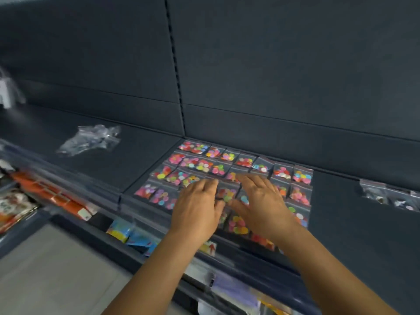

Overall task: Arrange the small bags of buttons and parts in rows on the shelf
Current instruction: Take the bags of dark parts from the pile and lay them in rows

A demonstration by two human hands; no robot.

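Observation:
Several small clear bags of coloured buttons lie in rows on the dark grey shelf. My left hand lies flat, palm down, on the bags in the near rows. Beside it my right hand also lies flat with fingers spread, resting on the bags in the middle of the block. Both hands cover some bags underneath. The frame is blurred by motion.
A loose heap of clear plastic bags lies on the shelf to the left. Two bags of small metal parts lie at the far right. The shelf below holds colourful packets and orange packs. The back panel rises behind.

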